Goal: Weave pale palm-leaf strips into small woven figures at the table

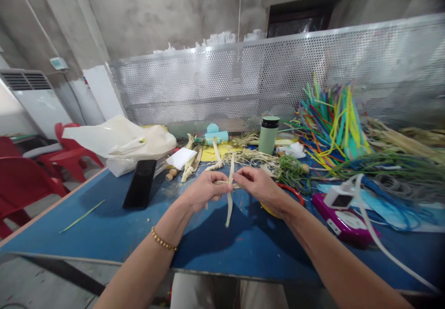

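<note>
Pale, dried leaf strips (229,207) cross each other above the blue table, one running roughly upright with its ends sticking out above and below my fingers. My left hand (207,189) pinches them at the crossing between thumb and fingers; a gold bead bracelet circles that wrist. Close beside it, my right hand (256,184) has its thumb and fingertips pressed together at the right of the crossing, on a short strip end. Fingers cover part of the crossing. Under my right forearm lie red-and-yellow handles (294,192), partly hidden.
A black phone (140,184) lies left near a white plastic bag (139,143). Behind my hands are a green tumbler (269,136) and dried plant pieces (189,165). Colourful strips (333,128), a purple power strip (342,218) and a white cable (370,225) occupy the right.
</note>
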The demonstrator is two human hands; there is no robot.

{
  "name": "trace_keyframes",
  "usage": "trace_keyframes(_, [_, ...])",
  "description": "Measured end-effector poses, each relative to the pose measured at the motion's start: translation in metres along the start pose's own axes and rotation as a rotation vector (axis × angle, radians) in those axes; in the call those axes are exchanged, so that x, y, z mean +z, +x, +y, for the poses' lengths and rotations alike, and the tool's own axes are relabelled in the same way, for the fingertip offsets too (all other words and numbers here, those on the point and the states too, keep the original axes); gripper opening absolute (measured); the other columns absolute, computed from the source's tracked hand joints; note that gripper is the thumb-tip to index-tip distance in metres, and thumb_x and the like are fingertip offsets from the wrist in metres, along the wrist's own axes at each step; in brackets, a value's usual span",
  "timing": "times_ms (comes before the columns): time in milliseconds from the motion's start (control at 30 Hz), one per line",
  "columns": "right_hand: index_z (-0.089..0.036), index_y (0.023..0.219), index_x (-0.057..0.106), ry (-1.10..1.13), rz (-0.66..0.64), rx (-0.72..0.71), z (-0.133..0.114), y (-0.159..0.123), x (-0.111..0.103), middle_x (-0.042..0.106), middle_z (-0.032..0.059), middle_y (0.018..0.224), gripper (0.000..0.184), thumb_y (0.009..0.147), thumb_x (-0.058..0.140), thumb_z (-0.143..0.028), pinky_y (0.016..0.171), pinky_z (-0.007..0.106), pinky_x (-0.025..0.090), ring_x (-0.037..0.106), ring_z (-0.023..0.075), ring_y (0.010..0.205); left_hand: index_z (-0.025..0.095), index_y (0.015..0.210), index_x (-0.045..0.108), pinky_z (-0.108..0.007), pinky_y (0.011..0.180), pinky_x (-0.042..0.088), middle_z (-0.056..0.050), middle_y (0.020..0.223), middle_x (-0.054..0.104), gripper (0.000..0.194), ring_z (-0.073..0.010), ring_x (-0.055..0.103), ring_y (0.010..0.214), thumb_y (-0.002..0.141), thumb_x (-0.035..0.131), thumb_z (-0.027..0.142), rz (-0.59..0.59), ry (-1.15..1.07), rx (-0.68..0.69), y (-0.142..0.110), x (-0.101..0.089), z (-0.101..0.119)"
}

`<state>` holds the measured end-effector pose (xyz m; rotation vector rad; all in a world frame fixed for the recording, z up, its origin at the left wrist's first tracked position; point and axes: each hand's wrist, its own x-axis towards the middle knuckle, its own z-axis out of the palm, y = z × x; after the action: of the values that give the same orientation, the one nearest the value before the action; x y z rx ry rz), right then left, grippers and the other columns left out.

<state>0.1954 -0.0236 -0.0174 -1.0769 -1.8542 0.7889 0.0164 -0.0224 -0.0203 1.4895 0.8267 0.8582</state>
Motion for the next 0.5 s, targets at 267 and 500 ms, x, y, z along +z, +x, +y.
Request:
trace_keyframes(267, [-0.017, 0.075, 0.061, -0.459, 0.465, -0.241, -0.0015, -0.0014, -0.004, 0.061, 0.0068, 0.076, 0.024, 0.086, 0.052, -0.036, 0.067, 0.028, 0.038, 0.052, 0.017, 0.071, 0.012, 0.068, 0.054, -0.02, 0.041, 0.012, 0.008, 0.053, 0.032, 0.038, -0.0018, 0.021, 0.044, 0.064, 0.078, 0.042, 0.031, -0.179, -0.001, 0.0056, 0.0019, -0.0025])
trace_keyframes(500, [-0.019, 0.055, 0.055, -0.526, 0.075, -0.187, -0.0029, -0.0081, 0.0033, 0.052, -0.0005, 0.052, 0.033, 0.084, 0.05, -0.033, 0.051, 0.026, 0.024, 0.04, 0.0115, 0.05, 0.012, 0.068, 0.053, -0.02, 0.043, 0.018, 0.006, 0.056, 0.037, 0.038, -0.0026, 0.026, 0.046, 0.066, 0.076, 0.042, 0.026, -0.208, 0.046, 0.0082, 0.0002, -0.0078])
